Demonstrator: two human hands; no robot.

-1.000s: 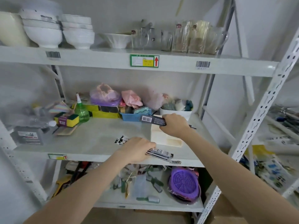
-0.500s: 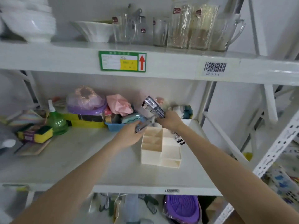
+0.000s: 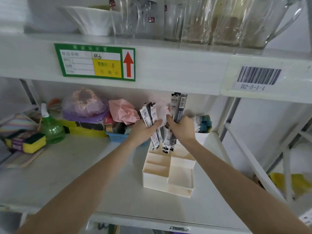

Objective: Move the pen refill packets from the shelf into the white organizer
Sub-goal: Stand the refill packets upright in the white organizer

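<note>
Both hands, left hand (image 3: 143,130) and right hand (image 3: 181,128), now clutch upright refill packets (image 3: 177,105) above the white organizer (image 3: 168,174).

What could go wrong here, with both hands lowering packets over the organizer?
1. The left hand and right hand hold two packet bundles close together above the white organizer; their lower ends may snag each other or a divider.
2. The bundles look loosely fanned, so one could slip onto the shelf.
3. A push might shift the organizer, which looks light.
</note>
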